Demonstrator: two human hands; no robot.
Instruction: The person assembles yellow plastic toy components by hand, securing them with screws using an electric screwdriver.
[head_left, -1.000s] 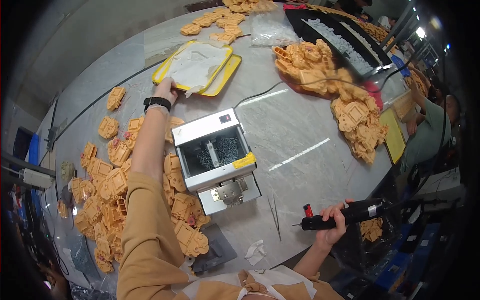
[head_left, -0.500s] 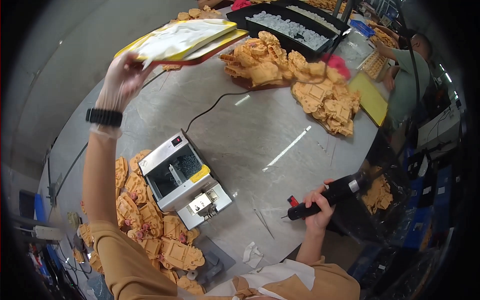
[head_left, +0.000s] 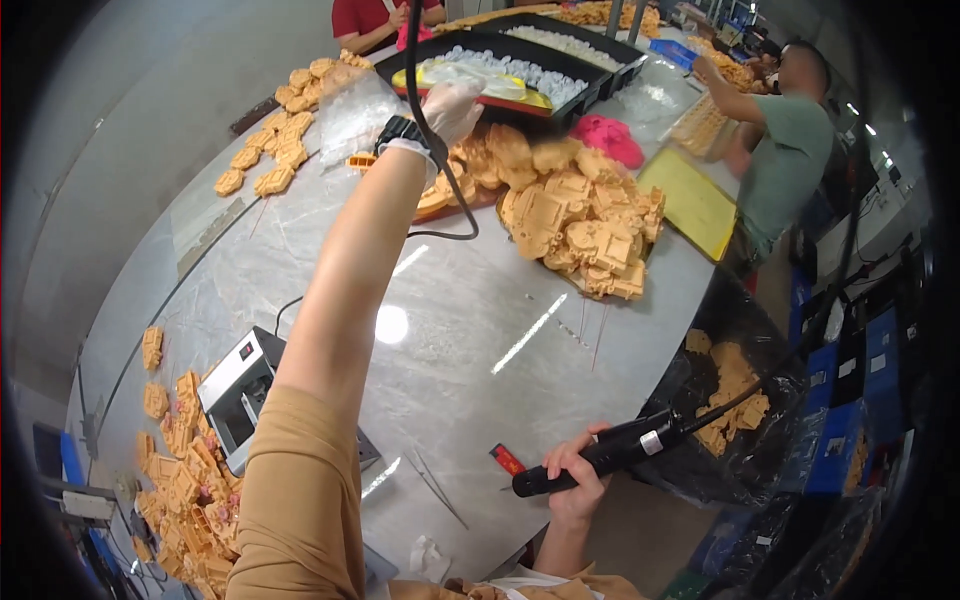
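My left hand (head_left: 452, 110), in a thin translucent glove with a black watch at the wrist, stretches far forward. It grips the near edge of a yellow tray (head_left: 537, 101) with crumpled white plastic on top and a red edge beneath. The tray is in front of black bins, above heaped orange plastic parts (head_left: 575, 225). My right hand (head_left: 578, 480) is closed around a black electric screwdriver (head_left: 625, 448), its tip pointing left and its cord running up right. Beside the tip lies a small red object (head_left: 507, 459); tweezers (head_left: 440, 488) rest on the table nearby.
A screw feeder (head_left: 236, 405), partly behind my left arm, stands beside piled orange parts (head_left: 190, 480). Black bins (head_left: 570, 95) hold clear pieces. Pink cloth (head_left: 608, 140) and another yellow tray (head_left: 690, 205) lie at right. A co-worker (head_left: 790, 150) works beyond; another person in red (head_left: 365, 25) stands behind.
My left hand has carried the yellow tray right and farther away, toward the black bins. The view has shifted, and the right hand still holds the screwdriver.
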